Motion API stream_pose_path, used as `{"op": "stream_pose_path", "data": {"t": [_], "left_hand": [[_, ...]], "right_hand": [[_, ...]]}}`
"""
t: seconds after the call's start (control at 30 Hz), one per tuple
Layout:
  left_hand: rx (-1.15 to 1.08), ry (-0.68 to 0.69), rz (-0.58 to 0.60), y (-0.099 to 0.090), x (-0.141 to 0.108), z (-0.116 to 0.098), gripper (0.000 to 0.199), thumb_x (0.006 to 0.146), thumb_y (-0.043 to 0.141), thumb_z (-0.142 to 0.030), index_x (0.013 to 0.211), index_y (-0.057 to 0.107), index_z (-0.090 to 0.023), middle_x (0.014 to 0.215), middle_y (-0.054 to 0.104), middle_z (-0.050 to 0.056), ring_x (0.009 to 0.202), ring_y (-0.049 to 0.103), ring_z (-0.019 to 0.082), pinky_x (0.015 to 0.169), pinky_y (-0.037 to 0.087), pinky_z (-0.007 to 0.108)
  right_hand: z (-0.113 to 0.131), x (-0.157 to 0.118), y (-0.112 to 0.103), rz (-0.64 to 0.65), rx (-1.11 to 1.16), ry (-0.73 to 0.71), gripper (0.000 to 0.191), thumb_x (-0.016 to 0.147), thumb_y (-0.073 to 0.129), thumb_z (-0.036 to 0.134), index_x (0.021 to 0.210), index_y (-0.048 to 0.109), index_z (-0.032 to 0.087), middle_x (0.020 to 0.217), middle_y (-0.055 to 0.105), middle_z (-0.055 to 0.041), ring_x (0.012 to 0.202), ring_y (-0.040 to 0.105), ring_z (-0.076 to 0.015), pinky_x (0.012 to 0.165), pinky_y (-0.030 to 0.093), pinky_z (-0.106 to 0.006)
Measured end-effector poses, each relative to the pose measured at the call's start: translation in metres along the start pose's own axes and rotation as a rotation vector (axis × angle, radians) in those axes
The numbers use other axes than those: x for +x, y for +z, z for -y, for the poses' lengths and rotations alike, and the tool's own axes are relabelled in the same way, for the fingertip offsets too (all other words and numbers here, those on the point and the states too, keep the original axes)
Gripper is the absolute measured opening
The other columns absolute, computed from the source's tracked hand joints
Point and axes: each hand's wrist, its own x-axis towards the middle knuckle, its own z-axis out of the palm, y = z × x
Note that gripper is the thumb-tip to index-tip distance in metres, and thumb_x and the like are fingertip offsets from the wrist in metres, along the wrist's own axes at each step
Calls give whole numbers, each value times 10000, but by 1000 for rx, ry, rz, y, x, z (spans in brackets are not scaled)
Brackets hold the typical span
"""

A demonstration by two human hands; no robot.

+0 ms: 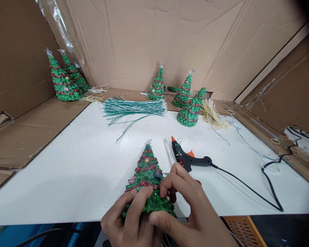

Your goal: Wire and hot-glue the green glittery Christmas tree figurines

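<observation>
A small green Christmas tree (148,171) with red garlands, gold balls and a clear star on top stands tilted near the front edge of the white board. My left hand (132,216) is wrapped round its lower left side, fingers over the front. My right hand (187,206) grips the lower right of the same tree, thumb at the base and fingertips near a gold ball. Just behind my right hand lies a black glue gun (190,160) with an orange nozzle, next to a clear glue stick (169,152).
Finished-looking trees stand at the back left (64,80), back middle (157,84) and right (192,109). Green wires (135,107) lie in a bundle at the back; yellow-white wires (212,115) lie right. A black cable (247,185) runs right. Cardboard walls (154,41) surround the white board (74,164).
</observation>
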Motion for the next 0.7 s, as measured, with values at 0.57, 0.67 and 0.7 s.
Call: {"op": "stream_pose_path", "data": {"t": [0.57,0.67,0.7], "left_hand": [[37,-61,-42,4,-6,-3,230,991,595,-251,774,662,-214,942,719,70,936,636,209,747,560,319],[40,-35,-26,3,-6,1,216,978,601,-227,771,658,-206,957,710,75,929,632,214,743,553,327],[38,-21,-25,2,-6,2,219,979,598,-225,769,657,-204,962,709,78,929,630,216,742,552,330]], "right_hand": [[-5,-3,0,29,20,10,153,853,767,312,937,644,276,955,593,-6,908,603,-189,707,573,-249],[-6,-1,0,28,24,13,167,848,774,316,939,638,279,960,593,-2,894,606,-184,694,569,-239],[-6,-1,0,27,24,13,171,848,776,322,939,637,279,962,594,-1,885,606,-181,692,568,-239]]}}
